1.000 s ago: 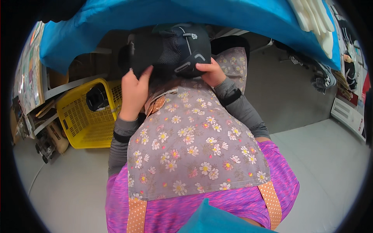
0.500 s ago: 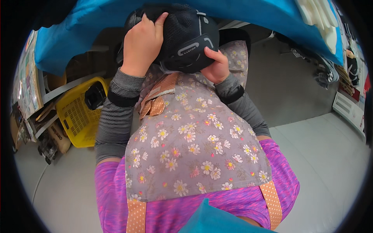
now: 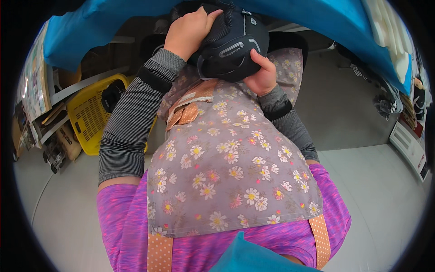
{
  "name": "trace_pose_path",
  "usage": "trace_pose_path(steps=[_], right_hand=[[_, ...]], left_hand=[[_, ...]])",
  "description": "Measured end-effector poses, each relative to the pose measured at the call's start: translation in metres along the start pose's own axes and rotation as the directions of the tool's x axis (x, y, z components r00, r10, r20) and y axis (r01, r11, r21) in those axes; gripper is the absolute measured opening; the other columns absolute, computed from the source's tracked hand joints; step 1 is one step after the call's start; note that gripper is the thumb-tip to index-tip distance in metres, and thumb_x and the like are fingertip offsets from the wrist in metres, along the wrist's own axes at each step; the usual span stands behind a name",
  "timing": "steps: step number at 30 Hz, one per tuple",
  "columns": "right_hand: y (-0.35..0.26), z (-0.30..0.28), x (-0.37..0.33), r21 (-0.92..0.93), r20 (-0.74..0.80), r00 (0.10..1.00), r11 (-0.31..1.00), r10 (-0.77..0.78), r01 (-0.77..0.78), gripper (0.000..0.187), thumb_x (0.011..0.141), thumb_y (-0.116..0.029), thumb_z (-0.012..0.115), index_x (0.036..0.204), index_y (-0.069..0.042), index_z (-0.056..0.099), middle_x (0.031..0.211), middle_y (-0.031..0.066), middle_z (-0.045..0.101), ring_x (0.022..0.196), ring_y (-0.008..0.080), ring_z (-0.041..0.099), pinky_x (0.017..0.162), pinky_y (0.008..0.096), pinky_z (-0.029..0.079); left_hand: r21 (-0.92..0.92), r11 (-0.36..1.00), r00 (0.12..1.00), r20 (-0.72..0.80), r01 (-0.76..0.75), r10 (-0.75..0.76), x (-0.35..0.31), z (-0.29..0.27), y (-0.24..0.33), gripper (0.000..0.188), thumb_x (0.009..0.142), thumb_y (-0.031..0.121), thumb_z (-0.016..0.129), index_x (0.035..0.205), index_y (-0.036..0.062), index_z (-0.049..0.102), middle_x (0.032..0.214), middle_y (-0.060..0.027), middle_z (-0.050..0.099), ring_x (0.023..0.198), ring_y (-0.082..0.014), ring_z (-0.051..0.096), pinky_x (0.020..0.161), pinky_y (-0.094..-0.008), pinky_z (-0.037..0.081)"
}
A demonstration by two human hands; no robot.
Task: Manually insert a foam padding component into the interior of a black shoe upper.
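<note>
A black padded item with mesh panels, grey trim and curved raised patches point(image 3: 233, 56) rests over my lap, below the blue cloth; its exact kind is unclear. From the left, my left hand point(image 3: 191, 32) is closed on its upper mesh part, thumb and fingers pinching at the far edge. My right hand point(image 3: 263, 76) grips the lower right side, thumb on top and the other fingers hidden beneath. Under the item lies my grey flowered apron point(image 3: 235, 154), with an orange dotted pocket point(image 3: 183, 113) near its left side.
The blue cloth point(image 3: 312, 22) hangs along the far edge, with white padded pieces point(image 3: 389, 36) on it at right. A yellow plastic basket point(image 3: 90, 120) with a black item inside stands at left. Dark folded textiles point(image 3: 387, 97) hang at right, above a white panel point(image 3: 408, 147).
Both hands and the black item have shifted right and slightly farther away in the picture. My left forearm slants more, its elbow farther out. Both hands keep their hold.
</note>
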State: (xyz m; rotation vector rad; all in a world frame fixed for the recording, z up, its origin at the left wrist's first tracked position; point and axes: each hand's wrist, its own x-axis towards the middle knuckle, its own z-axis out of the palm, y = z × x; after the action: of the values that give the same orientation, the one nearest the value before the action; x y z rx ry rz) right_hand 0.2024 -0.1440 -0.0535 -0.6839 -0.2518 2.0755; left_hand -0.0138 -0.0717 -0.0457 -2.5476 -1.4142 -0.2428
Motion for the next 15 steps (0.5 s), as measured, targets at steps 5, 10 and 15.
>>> trace_pose_path(steps=[5, 10, 15], right_hand=[[-0.005, -0.003, 0.003, 0.041, -0.017, 1.0, 0.999, 0.023, -0.022, 0.044, 0.092, -0.023, 0.046, 0.128, 0.003, 0.044, 0.128, 0.016, 0.051, 0.118, 0.0293, 0.049, 0.103, 0.0431, 0.036], [-0.015, 0.005, -0.003, 0.089, 0.006, 1.0, 0.996, -0.021, 0.02, 0.047, 0.093, -0.024, 0.045, 0.131, 0.003, 0.04, 0.131, 0.0174, 0.048, 0.12, 0.0306, 0.047, 0.104, 0.0446, 0.035], [-0.011, 0.003, 0.012, 0.16, -0.044, 0.999, 0.987, 0.023, -0.016, 0.05, 0.094, -0.029, 0.041, 0.132, 0.003, 0.037, 0.134, 0.0191, 0.044, 0.123, 0.0337, 0.044, 0.105, 0.0476, 0.032]], left_hand=[[-0.023, 0.995, 0.991, 0.099, 0.092, -0.09, 0.002, -0.024, 0.012, 0.068, 0.073, -0.005, 0.057, 0.135, 0.0182, 0.042, 0.092, -0.0151, 0.056, 0.077, -0.0287, 0.061, 0.062, -0.0348, 0.053], [0.066, 0.993, 0.995, -0.02, 0.099, -0.098, 0.015, -0.055, 0.01, 0.053, 0.08, 0.003, 0.057, 0.13, 0.0209, 0.049, 0.081, -0.0137, 0.056, 0.066, -0.03, 0.061, 0.052, -0.0377, 0.049], [-0.211, 0.917, 0.937, -0.012, 0.339, -0.349, 0.029, -0.061, 0.021, 0.035, 0.091, 0.03, 0.051, 0.071, 0.0014, 0.055, 0.054, -0.0159, 0.056, 0.051, -0.0314, 0.058, 0.046, -0.039, 0.047]])
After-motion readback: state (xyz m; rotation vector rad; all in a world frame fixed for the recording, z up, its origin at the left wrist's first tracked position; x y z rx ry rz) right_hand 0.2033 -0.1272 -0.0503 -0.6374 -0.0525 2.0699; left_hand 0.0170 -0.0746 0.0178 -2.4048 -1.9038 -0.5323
